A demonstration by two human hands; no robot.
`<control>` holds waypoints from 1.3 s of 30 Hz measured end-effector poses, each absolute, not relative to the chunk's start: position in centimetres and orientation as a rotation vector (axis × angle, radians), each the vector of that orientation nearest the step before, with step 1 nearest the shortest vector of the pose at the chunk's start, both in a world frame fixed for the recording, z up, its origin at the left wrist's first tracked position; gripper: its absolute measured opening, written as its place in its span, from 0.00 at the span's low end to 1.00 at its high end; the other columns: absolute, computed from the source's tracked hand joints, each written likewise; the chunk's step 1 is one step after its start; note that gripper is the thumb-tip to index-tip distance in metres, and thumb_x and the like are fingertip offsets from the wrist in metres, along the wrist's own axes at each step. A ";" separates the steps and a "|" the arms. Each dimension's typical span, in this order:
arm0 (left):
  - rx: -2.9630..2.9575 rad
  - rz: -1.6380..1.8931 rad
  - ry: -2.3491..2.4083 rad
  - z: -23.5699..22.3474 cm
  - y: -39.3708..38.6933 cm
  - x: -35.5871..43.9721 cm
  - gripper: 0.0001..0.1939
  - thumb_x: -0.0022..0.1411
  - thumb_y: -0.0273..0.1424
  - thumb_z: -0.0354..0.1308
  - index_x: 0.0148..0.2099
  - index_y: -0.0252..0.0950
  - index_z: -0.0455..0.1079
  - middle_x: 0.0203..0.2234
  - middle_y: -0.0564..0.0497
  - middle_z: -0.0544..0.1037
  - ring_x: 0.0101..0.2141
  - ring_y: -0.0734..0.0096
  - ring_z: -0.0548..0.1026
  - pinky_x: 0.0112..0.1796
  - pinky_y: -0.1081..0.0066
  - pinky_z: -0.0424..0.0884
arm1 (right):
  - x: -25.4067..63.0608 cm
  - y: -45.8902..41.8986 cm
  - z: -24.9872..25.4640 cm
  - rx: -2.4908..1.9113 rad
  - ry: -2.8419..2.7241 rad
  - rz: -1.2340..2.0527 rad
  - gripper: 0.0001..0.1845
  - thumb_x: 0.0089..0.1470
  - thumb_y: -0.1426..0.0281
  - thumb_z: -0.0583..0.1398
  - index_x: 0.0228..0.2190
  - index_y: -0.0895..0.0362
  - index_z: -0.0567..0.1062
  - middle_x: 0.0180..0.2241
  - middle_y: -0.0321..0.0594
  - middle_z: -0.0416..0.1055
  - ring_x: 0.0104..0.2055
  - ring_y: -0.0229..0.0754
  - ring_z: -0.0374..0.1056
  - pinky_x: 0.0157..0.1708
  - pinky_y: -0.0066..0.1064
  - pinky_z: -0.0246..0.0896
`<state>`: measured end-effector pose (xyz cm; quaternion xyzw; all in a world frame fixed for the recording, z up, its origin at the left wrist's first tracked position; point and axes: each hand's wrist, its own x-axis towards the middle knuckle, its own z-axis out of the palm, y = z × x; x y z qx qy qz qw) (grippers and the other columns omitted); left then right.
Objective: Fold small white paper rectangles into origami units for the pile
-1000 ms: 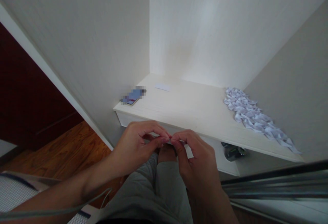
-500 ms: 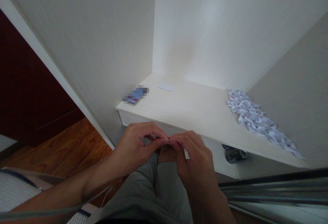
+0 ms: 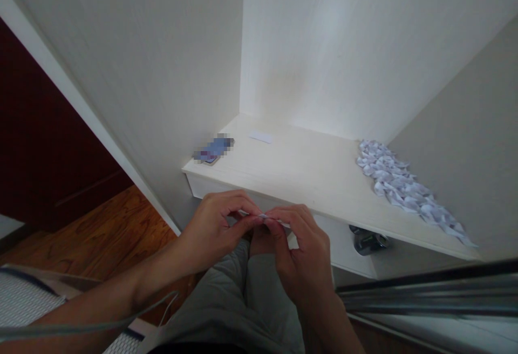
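Note:
Between my two hands, in front of the shelf edge, is a thin white paper strip (image 3: 263,215), mostly hidden by the fingers. My left hand (image 3: 226,219) pinches its left part between thumb and forefinger. The thumb and fingers of my right hand (image 3: 301,240) are closed on it from the other side. Both sets of fingertips almost meet at the middle of the strip. Another flat white paper strip (image 3: 260,137) lies on the white shelf (image 3: 299,165) beyond my hands.
A phone (image 3: 212,150), partly blurred out, lies at the shelf's left end. Along the right wall runs a long heap of folded white pieces (image 3: 404,184). A dark object (image 3: 369,242) sits in the space under the shelf. A cable (image 3: 81,328) crosses at lower left.
More of the white strip shows between my fingertips now. My right hand has shifted slightly left and its fingers have moved on the strip; my left hand has barely moved.

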<state>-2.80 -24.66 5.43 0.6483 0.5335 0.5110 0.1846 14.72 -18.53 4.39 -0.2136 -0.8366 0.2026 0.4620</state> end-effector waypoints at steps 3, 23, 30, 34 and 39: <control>1.864 1.414 1.494 5.9 -24.4 -2.7 0.04 0.66 0.27 0.66 0.37 0.38 0.82 0.31 0.51 0.85 0.32 0.70 0.80 0.36 0.71 0.74 | 14.9 -18.3 4.6 -0.510 -2.018 0.500 0.08 0.65 0.78 0.59 0.36 0.54 0.77 0.34 0.40 0.78 0.38 0.44 0.72 0.38 0.37 0.69; 2.017 1.576 1.358 8.0 -25.1 0.3 0.05 0.65 0.28 0.67 0.36 0.43 0.81 0.34 0.50 0.86 0.35 0.66 0.84 0.39 0.68 0.80 | 16.8 -18.9 4.6 -0.340 -1.702 0.681 0.16 0.60 0.83 0.61 0.39 0.49 0.81 0.35 0.38 0.79 0.39 0.45 0.74 0.38 0.40 0.70; 1.956 1.499 1.335 8.0 -25.4 0.5 0.07 0.66 0.28 0.64 0.35 0.41 0.81 0.33 0.49 0.85 0.35 0.64 0.83 0.38 0.67 0.80 | 17.2 -19.1 4.2 -0.324 -1.726 0.751 0.17 0.60 0.83 0.61 0.41 0.49 0.81 0.37 0.38 0.79 0.40 0.45 0.75 0.39 0.40 0.72; 2.009 1.449 1.319 8.0 -25.3 0.2 0.07 0.67 0.28 0.64 0.34 0.39 0.80 0.32 0.48 0.85 0.35 0.65 0.83 0.37 0.69 0.79 | 17.7 -19.1 4.3 -0.321 -1.809 0.727 0.15 0.60 0.82 0.63 0.41 0.49 0.80 0.36 0.38 0.79 0.40 0.44 0.74 0.37 0.38 0.71; 2.021 1.412 1.306 7.3 -24.9 0.2 0.05 0.67 0.30 0.65 0.38 0.37 0.81 0.34 0.47 0.85 0.34 0.67 0.83 0.34 0.72 0.77 | 17.5 -19.3 4.0 -0.351 -1.739 0.706 0.16 0.59 0.83 0.63 0.38 0.49 0.80 0.34 0.38 0.79 0.37 0.44 0.74 0.36 0.39 0.71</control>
